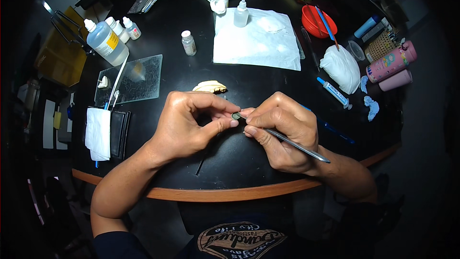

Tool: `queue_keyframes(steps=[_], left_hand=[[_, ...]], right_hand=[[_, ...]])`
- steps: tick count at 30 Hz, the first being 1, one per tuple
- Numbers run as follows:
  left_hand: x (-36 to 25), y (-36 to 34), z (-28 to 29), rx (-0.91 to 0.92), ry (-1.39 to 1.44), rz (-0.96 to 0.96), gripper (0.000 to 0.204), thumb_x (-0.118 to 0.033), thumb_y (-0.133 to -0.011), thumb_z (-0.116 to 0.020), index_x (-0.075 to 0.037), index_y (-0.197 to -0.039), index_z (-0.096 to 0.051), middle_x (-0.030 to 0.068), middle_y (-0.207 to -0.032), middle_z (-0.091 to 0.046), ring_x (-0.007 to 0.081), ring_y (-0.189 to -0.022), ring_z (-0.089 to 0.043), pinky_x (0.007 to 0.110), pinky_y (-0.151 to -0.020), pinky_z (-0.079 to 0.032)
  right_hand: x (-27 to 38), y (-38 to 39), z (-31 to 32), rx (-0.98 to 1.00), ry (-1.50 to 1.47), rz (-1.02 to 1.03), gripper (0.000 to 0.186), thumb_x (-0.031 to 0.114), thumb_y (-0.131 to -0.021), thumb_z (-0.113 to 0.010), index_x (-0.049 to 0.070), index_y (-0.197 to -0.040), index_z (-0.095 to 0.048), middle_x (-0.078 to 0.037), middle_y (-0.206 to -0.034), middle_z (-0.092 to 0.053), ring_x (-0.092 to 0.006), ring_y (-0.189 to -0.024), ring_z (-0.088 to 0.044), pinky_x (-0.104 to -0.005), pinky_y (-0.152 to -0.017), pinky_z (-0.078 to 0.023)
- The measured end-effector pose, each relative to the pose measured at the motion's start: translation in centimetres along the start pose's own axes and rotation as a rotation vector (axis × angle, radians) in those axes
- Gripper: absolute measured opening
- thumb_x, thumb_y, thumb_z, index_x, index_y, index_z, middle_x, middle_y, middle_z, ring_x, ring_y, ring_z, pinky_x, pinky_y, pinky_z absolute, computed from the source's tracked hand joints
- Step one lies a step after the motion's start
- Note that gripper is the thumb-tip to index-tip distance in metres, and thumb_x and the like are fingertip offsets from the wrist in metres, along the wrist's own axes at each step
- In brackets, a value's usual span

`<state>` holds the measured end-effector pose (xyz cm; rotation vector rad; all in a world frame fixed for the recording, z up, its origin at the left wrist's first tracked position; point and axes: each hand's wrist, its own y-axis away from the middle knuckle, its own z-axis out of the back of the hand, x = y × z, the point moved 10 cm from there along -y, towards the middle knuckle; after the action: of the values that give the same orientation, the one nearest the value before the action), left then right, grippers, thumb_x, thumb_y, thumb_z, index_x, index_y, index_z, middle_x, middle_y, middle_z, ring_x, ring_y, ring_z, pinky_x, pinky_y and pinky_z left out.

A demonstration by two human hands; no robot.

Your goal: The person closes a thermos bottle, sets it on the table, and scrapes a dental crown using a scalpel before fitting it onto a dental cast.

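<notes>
My left hand (pixel 191 124) pinches a small greenish-grey piece (pixel 236 115) between thumb and finger near the middle of the desk. My right hand (pixel 282 136) grips a slim silver metal tool (pixel 306 150) like a pen, its tip at that small piece; the fine detail there is too small to make out. Just behind my left hand lies a cream-coloured object (pixel 209 85) with a dark edge. A thin dark rod (pixel 199 167) lies below my hands, and a blue tool (pixel 342 138) is partly hidden by my right hand.
Bottles (pixel 108 45) stand back left near a glass slab (pixel 143 81) and folded tissue (pixel 98 134). White paper (pixel 254 52) holds a dropper bottle (pixel 241 18); a small vial (pixel 188 45) stands beside it. Right are a red bowl (pixel 311 24), white bag (pixel 341 67), tube (pixel 330 91) and pink cylinder (pixel 390 60).
</notes>
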<state>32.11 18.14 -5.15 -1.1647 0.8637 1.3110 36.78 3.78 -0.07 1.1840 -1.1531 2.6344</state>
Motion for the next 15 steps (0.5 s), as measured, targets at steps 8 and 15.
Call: queue_keyframes(steps=[8,15], left_hand=[[-0.34,0.11,0.01,-0.008,0.000,-0.008,0.019,0.004,-0.090,-0.082,0.007,-0.109,-0.079,0.0126,-0.096,-0.079,0.0122,-0.085,-0.075,0.026,-0.080,-0.061],[-0.21,0.10,-0.06,-0.005,0.035,0.005,0.019,0.004,-0.091,-0.082,0.007,-0.110,-0.079,0.0135,-0.097,-0.080,0.0126,-0.087,-0.075,0.026,-0.081,-0.062]], right_hand=[[0.18,-0.02,0.22,-0.027,0.000,0.009,0.010,-0.008,-0.087,-0.080,-0.003,-0.091,-0.072,-0.013,-0.085,-0.069,-0.0188,-0.078,-0.072,-0.0371,-0.084,-0.069],[0.06,0.09,0.28,-0.044,0.000,-0.014,0.011,-0.008,-0.087,-0.080,-0.003,-0.090,-0.071,-0.014,-0.088,-0.069,-0.0188,-0.080,-0.074,-0.0369,-0.084,-0.069]])
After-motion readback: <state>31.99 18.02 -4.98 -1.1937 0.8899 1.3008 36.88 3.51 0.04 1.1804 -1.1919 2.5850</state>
